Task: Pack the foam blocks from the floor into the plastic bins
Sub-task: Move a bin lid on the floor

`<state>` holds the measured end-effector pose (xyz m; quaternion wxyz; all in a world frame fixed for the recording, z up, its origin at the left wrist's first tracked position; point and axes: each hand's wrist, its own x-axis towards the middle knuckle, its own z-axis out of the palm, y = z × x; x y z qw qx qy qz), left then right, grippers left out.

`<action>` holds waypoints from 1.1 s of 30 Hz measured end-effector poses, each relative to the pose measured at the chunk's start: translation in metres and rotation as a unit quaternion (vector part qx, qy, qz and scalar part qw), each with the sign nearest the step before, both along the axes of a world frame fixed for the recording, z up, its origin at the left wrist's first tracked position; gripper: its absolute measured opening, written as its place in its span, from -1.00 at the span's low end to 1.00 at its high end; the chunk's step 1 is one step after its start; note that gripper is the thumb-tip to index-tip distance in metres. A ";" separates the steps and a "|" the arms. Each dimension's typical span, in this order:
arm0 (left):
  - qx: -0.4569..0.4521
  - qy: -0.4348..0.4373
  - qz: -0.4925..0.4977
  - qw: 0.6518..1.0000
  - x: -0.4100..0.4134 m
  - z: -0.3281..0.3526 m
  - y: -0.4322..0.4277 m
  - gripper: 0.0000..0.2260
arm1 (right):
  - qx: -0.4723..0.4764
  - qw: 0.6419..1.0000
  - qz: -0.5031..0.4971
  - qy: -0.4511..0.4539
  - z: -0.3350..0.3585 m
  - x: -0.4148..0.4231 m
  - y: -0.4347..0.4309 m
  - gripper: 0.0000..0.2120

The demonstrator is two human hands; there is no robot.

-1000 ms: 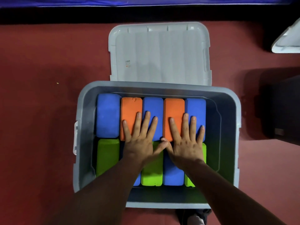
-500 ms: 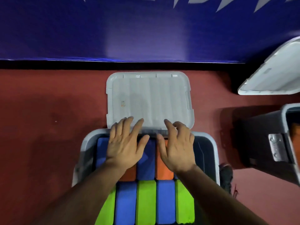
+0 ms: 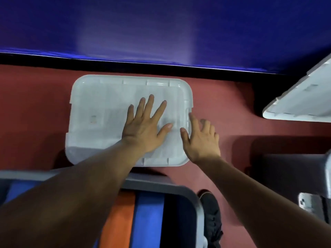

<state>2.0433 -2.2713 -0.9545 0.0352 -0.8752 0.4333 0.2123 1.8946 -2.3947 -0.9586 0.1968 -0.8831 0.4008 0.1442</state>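
A red floor [image 3: 35, 113] meets a blue wall [image 3: 161, 29]. The left hand [image 3: 143, 129] lies flat on the white lid [image 3: 100, 108], fingers spread. The right hand [image 3: 202, 140], fingers loosely open, touches its right edge.

lid [image 3: 100, 111]: smooth translucent plastic | floor [image 3: 32, 108]: matt red | blocks [image 3: 148, 217]: matt foam

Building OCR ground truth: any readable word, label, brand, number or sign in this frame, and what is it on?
No text can be read here.
Small sticker on the white lid: faint orange marks, too blurred and small to read.
Blue wall: no lettering shows.
Grey bin and the foam blocks in it: no marking shows.
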 end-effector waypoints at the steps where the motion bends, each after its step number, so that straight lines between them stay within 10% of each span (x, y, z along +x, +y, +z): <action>1: 0.002 -0.002 -0.005 1.000 -0.003 -0.013 -0.008 -0.31 | 0.019 1.000 -0.006 0.006 -0.012 -0.001 -0.007 -0.41; 15: 0.040 -0.017 -0.028 0.999 -0.030 -0.151 -0.023 -0.29 | 0.138 0.987 -0.078 -0.030 -0.147 -0.017 -0.019 -0.43; 33: 0.022 0.000 0.058 0.998 0.043 -0.045 0.068 -0.31 | 0.239 0.919 -0.216 -0.227 -0.025 0.034 -0.001 -0.48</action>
